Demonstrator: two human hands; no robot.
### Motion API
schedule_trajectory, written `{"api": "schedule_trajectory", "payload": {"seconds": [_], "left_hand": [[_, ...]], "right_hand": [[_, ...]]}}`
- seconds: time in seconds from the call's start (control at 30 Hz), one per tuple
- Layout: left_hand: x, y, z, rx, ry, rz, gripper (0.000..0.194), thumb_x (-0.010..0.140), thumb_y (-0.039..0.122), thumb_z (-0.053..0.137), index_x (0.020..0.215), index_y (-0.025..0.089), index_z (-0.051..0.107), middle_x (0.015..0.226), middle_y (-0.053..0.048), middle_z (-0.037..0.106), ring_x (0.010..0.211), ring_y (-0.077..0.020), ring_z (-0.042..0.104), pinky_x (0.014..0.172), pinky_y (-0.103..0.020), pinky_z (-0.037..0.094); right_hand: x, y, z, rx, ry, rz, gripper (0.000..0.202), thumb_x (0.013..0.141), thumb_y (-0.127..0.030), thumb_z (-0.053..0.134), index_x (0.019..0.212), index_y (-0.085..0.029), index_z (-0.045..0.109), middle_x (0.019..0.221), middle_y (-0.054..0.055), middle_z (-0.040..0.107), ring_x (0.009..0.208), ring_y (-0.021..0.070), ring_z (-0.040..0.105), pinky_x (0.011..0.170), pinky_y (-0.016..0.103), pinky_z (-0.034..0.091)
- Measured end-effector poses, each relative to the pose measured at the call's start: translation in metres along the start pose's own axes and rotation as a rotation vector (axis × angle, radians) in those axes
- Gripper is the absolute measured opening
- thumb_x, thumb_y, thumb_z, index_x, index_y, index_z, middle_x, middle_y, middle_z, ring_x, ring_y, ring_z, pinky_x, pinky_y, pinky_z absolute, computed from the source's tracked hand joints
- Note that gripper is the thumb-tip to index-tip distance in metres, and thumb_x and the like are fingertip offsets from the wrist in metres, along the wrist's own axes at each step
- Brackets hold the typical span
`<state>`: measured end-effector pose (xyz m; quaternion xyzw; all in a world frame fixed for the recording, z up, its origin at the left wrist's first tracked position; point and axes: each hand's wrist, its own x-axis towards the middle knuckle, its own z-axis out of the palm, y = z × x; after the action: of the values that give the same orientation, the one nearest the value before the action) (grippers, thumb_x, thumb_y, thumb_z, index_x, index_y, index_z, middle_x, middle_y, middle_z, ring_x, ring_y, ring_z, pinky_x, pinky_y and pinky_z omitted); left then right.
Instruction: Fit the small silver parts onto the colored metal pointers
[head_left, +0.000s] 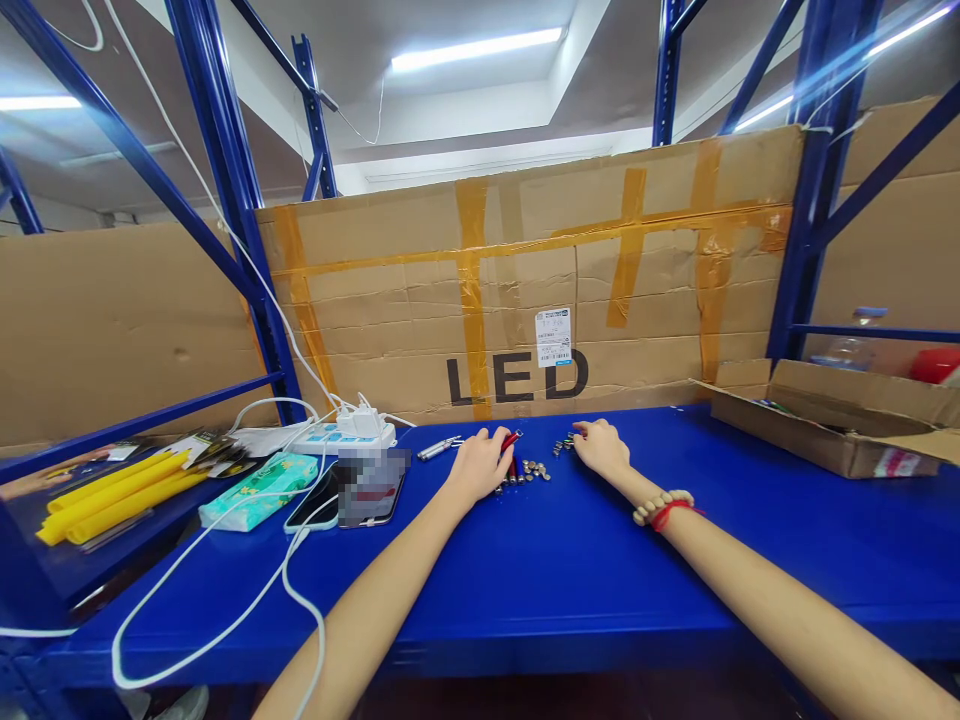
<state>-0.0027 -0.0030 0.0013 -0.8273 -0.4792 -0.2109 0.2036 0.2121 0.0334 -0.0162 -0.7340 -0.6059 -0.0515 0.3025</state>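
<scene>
My left hand [480, 466] is closed round a small red tube [511, 441] with a shiny tip, which pokes out past the fingers. Below it more small red and dark tubes [513, 474] lie on the blue table, partly covered by the hand. Just right of them is a loose pile of round button cells [535, 469]. My right hand [602, 448] rests at the table beside a few small metal pieces [561, 445]; its fingertips are pinched, and what they hold is too small to name. Several silver tubes [439, 447] lie left of my left hand.
A white power strip [322, 438], a green tissue pack [259, 490], a phone [313, 500] and looping white cables [287, 570] occupy the left. Yellow tubes [120, 492] lie further left. An open cardboard box [825, 440] stands right. A large cardboard sheet [390, 330] closes the back.
</scene>
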Motion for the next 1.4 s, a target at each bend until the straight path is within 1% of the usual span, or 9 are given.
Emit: {"api": "schedule_trajectory", "payload": {"seconds": [0.1, 0.2, 0.3, 0.4, 0.5, 0.6, 0.83, 1.03, 1.4], "left_hand": [[0.000, 0.000, 0.000, -0.001, 0.010, 0.018, 0.031, 0.092, 0.034, 0.027, 0.112, 0.019, 0.047, 0.082, -0.006, 0.055, 0.072, -0.0173, 0.058, 0.068, -0.028, 0.046], [0.001, 0.000, 0.001, 0.005, 0.017, 0.043, 0.032, 0.093, 0.034, 0.028, 0.113, 0.019, 0.047, 0.082, -0.006, 0.056, 0.076, -0.0179, 0.058, 0.070, -0.028, 0.045], [0.001, 0.000, 0.001, 0.024, 0.014, 0.065, 0.031, 0.093, 0.034, 0.029, 0.114, 0.020, 0.048, 0.082, -0.006, 0.057, 0.079, -0.0180, 0.058, 0.071, -0.027, 0.045], [0.001, 0.000, 0.001, 0.046, 0.009, 0.082, 0.031, 0.093, 0.034, 0.029, 0.113, 0.020, 0.049, 0.083, -0.007, 0.058, 0.080, -0.0189, 0.058, 0.070, -0.028, 0.045], [0.001, 0.000, 0.002, 0.066, 0.017, 0.114, 0.030, 0.093, 0.032, 0.030, 0.112, 0.019, 0.049, 0.083, -0.007, 0.061, 0.082, -0.0195, 0.056, 0.069, -0.028, 0.044], [0.002, -0.001, 0.002, 0.069, 0.045, 0.144, 0.030, 0.094, 0.031, 0.029, 0.111, 0.019, 0.050, 0.084, -0.006, 0.064, 0.084, -0.0205, 0.055, 0.069, -0.029, 0.043], [0.003, -0.002, 0.003, 0.057, 0.082, 0.164, 0.029, 0.093, 0.031, 0.031, 0.108, 0.019, 0.053, 0.086, -0.005, 0.066, 0.081, -0.0196, 0.054, 0.065, -0.028, 0.041], [0.003, -0.001, 0.004, 0.057, 0.072, 0.145, 0.028, 0.093, 0.028, 0.032, 0.106, 0.018, 0.054, 0.087, -0.005, 0.067, 0.083, -0.0200, 0.053, 0.065, -0.029, 0.040], [0.004, -0.001, 0.000, -0.005, -0.098, 0.071, 0.036, 0.095, 0.033, 0.024, 0.110, 0.021, 0.053, 0.096, -0.004, 0.065, 0.088, -0.0194, 0.052, 0.071, -0.028, 0.041]], "right_hand": [[-0.002, -0.004, -0.002, 0.109, 0.073, -0.054, 0.030, 0.083, -0.022, 0.046, 0.108, -0.019, 0.064, 0.104, 0.008, 0.058, 0.101, 0.0225, 0.052, 0.074, 0.029, 0.045], [-0.007, -0.015, -0.006, 0.274, 0.039, -0.080, 0.026, 0.086, -0.028, 0.047, 0.103, -0.021, 0.066, 0.099, 0.004, 0.062, 0.094, 0.0206, 0.055, 0.072, 0.027, 0.044], [-0.013, -0.027, -0.006, 0.495, -0.055, -0.119, 0.033, 0.089, -0.039, 0.042, 0.090, -0.020, 0.069, 0.085, 0.002, 0.065, 0.081, 0.0180, 0.059, 0.067, 0.024, 0.043], [-0.019, -0.037, -0.004, 0.724, -0.181, -0.169, 0.042, 0.087, -0.046, 0.043, 0.076, -0.016, 0.070, 0.073, 0.003, 0.065, 0.062, 0.0135, 0.056, 0.056, 0.021, 0.041], [-0.024, -0.043, -0.002, 0.908, -0.301, -0.151, 0.041, 0.082, -0.048, 0.050, 0.070, -0.012, 0.068, 0.071, 0.005, 0.064, 0.052, 0.0103, 0.050, 0.043, 0.017, 0.036], [-0.027, -0.045, -0.002, 1.052, -0.389, -0.111, 0.042, 0.078, -0.051, 0.054, 0.074, -0.011, 0.067, 0.075, 0.007, 0.065, 0.051, 0.0086, 0.048, 0.039, 0.015, 0.034], [-0.027, -0.044, -0.003, 1.098, -0.402, -0.094, 0.044, 0.069, -0.053, 0.065, 0.081, -0.011, 0.070, 0.080, 0.008, 0.065, 0.052, 0.0078, 0.050, 0.037, 0.013, 0.036], [-0.028, -0.047, -0.005, 1.122, -0.413, -0.067, 0.038, 0.069, -0.046, 0.068, 0.080, -0.009, 0.070, 0.077, 0.008, 0.066, 0.055, 0.0079, 0.052, 0.037, 0.011, 0.035], [-0.027, -0.046, -0.002, 1.081, -0.390, -0.064, 0.022, 0.077, -0.029, 0.065, 0.085, -0.009, 0.070, 0.078, 0.008, 0.066, 0.059, 0.0094, 0.058, 0.036, 0.009, 0.036]]}}
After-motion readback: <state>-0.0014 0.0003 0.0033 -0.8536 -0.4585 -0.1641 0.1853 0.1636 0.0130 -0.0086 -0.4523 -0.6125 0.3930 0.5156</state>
